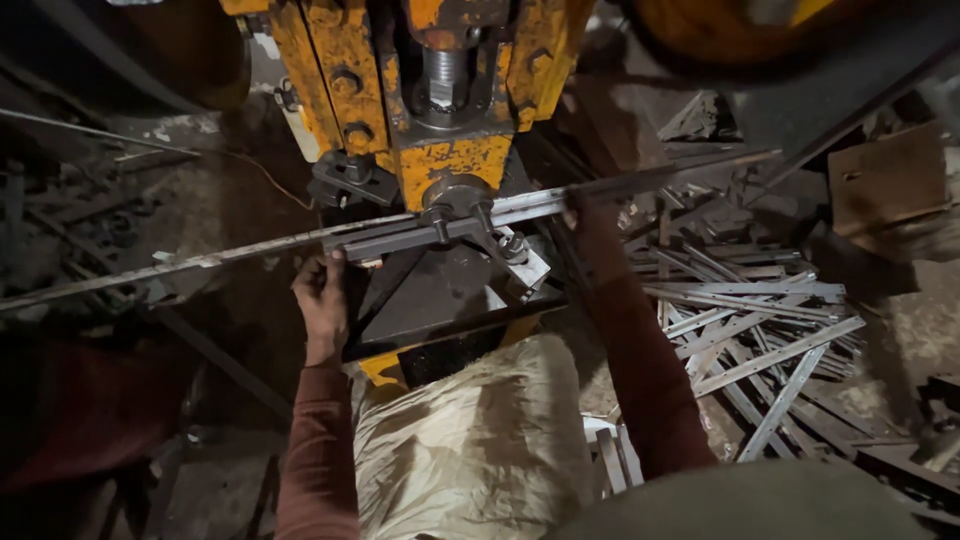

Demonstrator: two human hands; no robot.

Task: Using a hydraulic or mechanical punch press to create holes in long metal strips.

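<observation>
Both hands hold 1 long metal strip (300,243) that lies across the bed (440,290) of a big yellow press (450,110). Left hand (322,298) is curled shut on the strip near the left edge of the bed, fingers on top and thumb below. Right hand (592,222) grips the same strip just past the right edge of the bed, but it is dark there and I cannot tell how tight the fingers are.

The strip runs from far left, under the press head (455,165), and up to the far right. It sits against a grey guide bar (400,240) with a bolt (510,247) at its right end. The round punch (458,192) hangs just above the strip, in the middle.

A pile of cut strips (750,330) lies on the floor to the right. A pale sack (470,440) rests below the front edge of the bed, between the 2 arms.

What could go wrong, I think: both hands are near the punch. If a hand slid toward the middle, the press could crush a finger. If the strip slipped off the guide bar, the cut could land in the wrong spot. The strip's thin edges look sharp and could cut bare skin. The long left end could sag and twist the strip.
</observation>
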